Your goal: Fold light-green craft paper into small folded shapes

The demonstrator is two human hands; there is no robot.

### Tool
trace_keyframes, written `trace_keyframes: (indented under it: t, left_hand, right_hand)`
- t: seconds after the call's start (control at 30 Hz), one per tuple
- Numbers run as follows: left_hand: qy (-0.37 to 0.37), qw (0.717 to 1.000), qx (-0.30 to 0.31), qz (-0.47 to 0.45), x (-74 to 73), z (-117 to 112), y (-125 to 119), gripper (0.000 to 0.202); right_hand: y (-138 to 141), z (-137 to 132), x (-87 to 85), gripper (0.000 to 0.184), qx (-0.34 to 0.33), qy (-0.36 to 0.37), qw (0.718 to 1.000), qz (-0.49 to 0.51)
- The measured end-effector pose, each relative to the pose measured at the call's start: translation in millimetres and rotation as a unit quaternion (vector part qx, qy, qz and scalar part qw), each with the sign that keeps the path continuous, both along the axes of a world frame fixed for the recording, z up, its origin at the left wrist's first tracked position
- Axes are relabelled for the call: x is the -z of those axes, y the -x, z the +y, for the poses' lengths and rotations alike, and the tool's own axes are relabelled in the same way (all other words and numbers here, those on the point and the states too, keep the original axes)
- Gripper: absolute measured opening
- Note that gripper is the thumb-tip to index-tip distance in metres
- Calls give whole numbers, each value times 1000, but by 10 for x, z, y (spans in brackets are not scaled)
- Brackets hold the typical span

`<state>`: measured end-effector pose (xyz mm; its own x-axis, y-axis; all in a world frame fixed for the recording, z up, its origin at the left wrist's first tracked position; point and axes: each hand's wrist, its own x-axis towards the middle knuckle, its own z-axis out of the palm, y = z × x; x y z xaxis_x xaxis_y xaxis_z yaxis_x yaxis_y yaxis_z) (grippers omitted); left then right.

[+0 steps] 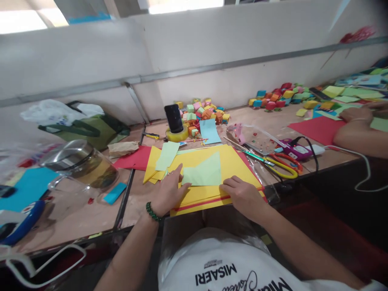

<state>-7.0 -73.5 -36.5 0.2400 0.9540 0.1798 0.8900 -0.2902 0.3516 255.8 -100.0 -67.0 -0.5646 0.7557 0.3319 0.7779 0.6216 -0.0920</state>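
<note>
Light green sheet (206, 173) is seen lower centre of the frame, partly folded, lying on a stack of yellow sheets (233, 159) at the near table edge. Left hand (168, 192) is laid flat, fingers spread, fingertips pressed on the sheet's left edge. Right hand (242, 196) is set at the sheet's lower right corner with fingers curled down; whether the corner is pinched or only pressed cannot be told.

The sheet is judged very light, thin and limp. It would be easily creased or torn, and it is likely to slide on the smooth yellow stack unless held down. It is best taken at a corner or free edge with fingertips, with the other hand kept flat on it.

Scissors (281, 165) are seen right of the stack. A phone (173, 118) is propped on a tape roll (177, 136) above centre, with paper cubes (203, 112) beside it. A glass pot (81, 165) is at left. A co-worker's arm (357, 135) is seen at the right edge, beside a red sheet (315, 127).
</note>
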Motion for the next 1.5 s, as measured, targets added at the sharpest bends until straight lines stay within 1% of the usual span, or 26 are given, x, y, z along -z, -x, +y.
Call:
trace_keyframes:
  t: [0.07,0.13,0.23,0.3,0.37,0.4,0.47,0.53,0.57,0.63,0.73,0.8,0.93,1.0,1.1,1.2,1.3,1.37,1.4,1.43,1.5]
  left_hand:
    - [9,999,-6,-51,-22,3,-45,67]
    - [-7,994,-11,-111,-27,-17,-86,65]
    - [-53,983,-20,-172,-16,-79,-130,55]
    - [-95,980,-13,-176,-21,-147,-149,44]
    - [-145,978,0,-153,-44,-239,-165,33]
    - [-166,977,10,-131,-59,-292,-175,28]
    - [-198,976,41,-75,-89,-406,-200,18]
    - [-224,971,82,-17,-106,-514,-237,15]
    - [-238,966,100,7,-109,-562,-258,16]
    - [-273,952,132,41,-106,-635,-300,20]
    - [-302,940,149,60,-91,-684,-337,22]
    - [-291,945,131,66,-79,-682,-333,24]
    - [-229,964,98,96,-50,-636,-269,32]
    - [-198,969,96,110,-34,-611,-225,32]
    - [-166,975,103,103,-16,-583,-158,27]
    - [-103,984,141,43,-5,-547,-93,23]
    - [-19,985,158,-62,24,-479,-33,29]
    - [25,980,144,-133,54,-421,-7,30]
    - [48,977,132,-160,68,-392,-1,28]
    - [70,974,116,-179,78,-363,-1,23]
    - [96,974,77,-192,85,-308,-22,14]
  right_hand:
    - [8,-15,12,24,2,-4,1000,13]
    - [13,-25,29,25,11,-7,1000,26]
    - [15,-32,43,28,35,3,999,40]
    - [16,-33,23,31,41,15,998,48]
    - [26,-36,-32,34,45,1,995,86]
    - [36,-39,-73,35,48,-22,992,114]
    - [68,-49,-168,37,49,-93,981,161]
    - [111,-63,-248,35,22,-157,974,163]
    - [134,-69,-271,31,-1,-174,973,151]
    - [173,-78,-271,22,-46,-189,972,132]
    - [203,-79,-192,23,-78,-201,964,153]
    - [205,-71,-135,22,-86,-207,958,180]
    - [189,-52,-39,21,-111,-190,953,208]
    - [171,-51,20,23,-120,-163,955,219]
    - [124,-73,102,25,-125,-95,960,230]
    - [66,-117,107,24,-116,-15,967,227]
    - [26,-161,25,17,-107,64,965,230]
    - [22,-179,-45,12,-88,104,961,241]
    - [28,-182,-76,9,-73,120,958,248]
    - [37,-181,-102,8,-53,134,956,255]
    - [64,-166,-142,13,1,160,951,264]
